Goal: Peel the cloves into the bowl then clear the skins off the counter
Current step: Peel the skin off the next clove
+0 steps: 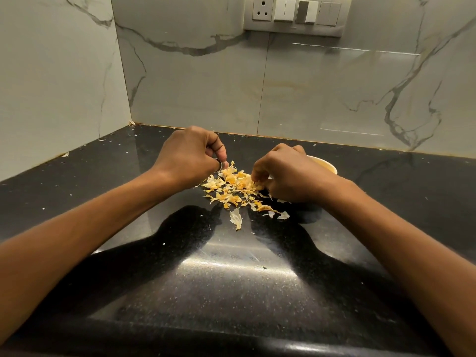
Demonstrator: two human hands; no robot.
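Closest to us, the dark glossy table point(231, 292) carries the shadows of two bare forearms reaching in from either side. Up ahead, the skins point(231, 186) lie in a loose yellow-white pile on the table, right between the hands, with one pale skin point(236, 219) lying apart on the near side. The left hand point(189, 155) hangs at the pile's left edge, its fingers point(219, 150) curled in tight, thumb and forefinger pinching at a skin there, and we catch a ring point(219, 164) on one finger. The right hand point(288, 173) sits on the pile's right side, knuckles up, fingers point(257, 171) curled with the tips down among the skins; whether they hold any, we cannot tell. Just behind that hand peeks the bowl point(325, 163), pale rim only, with its inside hidden from us. Beyond, marble-veined wall tiles point(322, 99) and a switch panel point(293, 15) up top.
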